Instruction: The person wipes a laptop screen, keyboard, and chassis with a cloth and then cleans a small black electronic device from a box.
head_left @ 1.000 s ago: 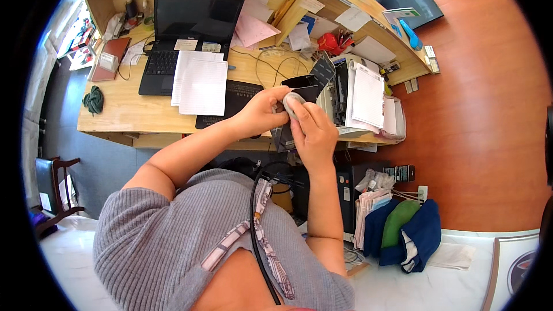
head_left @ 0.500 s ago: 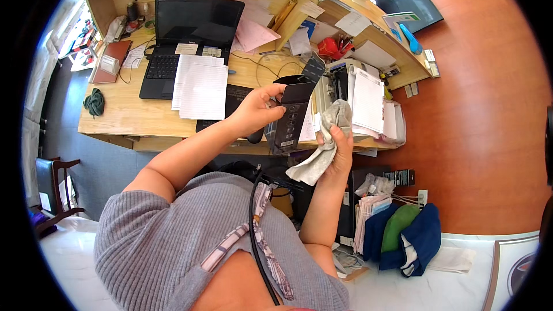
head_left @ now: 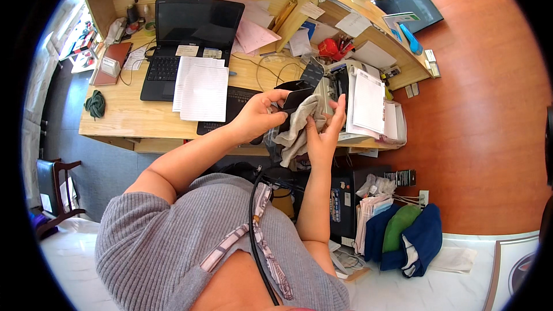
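Note:
A black box (head_left: 296, 98) with an upright flap is held over the front edge of the desk. The fingers and thumb of my left hand (head_left: 257, 117) pinch its upper left side. A crumpled light grey cloth (head_left: 299, 128) lies against the box and covers most of its printed face. My right hand (head_left: 326, 132) holds the cloth there, its thumb on the fabric and its other fingers partly stretched out at the right. The far sides of the box are hidden.
An opened black laptop (head_left: 199, 23) stands on the wooden desk (head_left: 115, 118), lined paper sheets (head_left: 203, 92) lying across it. A separate keyboard (head_left: 237, 101) is beside my left hand. Right of my hands sits a machine topped with papers (head_left: 367, 101). Folded blue and green cloths (head_left: 412, 236) are at the lower right.
My right hand has moved left and brought the cloth from beside the box onto its face. Its fingers have straightened. The box has tilted slightly in my left hand.

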{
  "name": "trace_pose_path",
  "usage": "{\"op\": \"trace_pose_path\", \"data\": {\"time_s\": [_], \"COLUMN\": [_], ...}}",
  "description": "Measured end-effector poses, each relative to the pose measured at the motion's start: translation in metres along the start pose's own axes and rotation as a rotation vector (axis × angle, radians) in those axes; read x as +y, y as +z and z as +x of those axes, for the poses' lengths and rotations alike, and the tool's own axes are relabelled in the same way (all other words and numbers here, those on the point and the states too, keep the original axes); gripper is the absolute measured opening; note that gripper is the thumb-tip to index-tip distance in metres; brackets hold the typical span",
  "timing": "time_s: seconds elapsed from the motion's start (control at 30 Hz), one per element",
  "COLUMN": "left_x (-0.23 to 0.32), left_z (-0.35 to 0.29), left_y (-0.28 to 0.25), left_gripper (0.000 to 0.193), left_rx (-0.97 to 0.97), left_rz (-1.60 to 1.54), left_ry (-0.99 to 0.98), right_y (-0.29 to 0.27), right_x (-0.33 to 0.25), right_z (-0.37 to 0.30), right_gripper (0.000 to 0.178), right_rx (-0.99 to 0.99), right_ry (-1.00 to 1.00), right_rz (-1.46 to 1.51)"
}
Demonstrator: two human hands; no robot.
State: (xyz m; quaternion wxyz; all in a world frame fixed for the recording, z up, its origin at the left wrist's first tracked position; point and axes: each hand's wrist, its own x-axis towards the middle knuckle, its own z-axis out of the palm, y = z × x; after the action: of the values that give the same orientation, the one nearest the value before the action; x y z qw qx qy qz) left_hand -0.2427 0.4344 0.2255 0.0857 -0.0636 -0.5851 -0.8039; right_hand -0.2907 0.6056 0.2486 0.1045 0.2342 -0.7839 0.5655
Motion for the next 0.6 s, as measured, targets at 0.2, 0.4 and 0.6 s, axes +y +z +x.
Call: {"op": "trace_pose_path", "data": {"time_s": [0.2, 0.4, 0.6], "left_x": [-0.004, 0.006, 0.004], "left_z": [-0.001, -0.001, -0.001], "left_y": [0.0, 0.0, 0.0], "left_gripper": [0.041, 0.041, 0.04], "left_rx": [0.007, 0.004, 0.023], "left_rz": [-0.091, -0.185, -0.2], "left_ry": [-0.031, -0.067, -0.072], "right_y": [-0.006, -0.01, -0.018], "right_x": [-0.002, -0.026, -0.013], "right_z": [0.003, 0.003, 0.009], "right_gripper": [0.066, 0.05, 0.03], "right_rx": [-0.3, -0.351, 0.122], "right_ry": [-0.423, -0.177, -0.293], "right_rz": [-0.382, -0.248, -0.241]}}
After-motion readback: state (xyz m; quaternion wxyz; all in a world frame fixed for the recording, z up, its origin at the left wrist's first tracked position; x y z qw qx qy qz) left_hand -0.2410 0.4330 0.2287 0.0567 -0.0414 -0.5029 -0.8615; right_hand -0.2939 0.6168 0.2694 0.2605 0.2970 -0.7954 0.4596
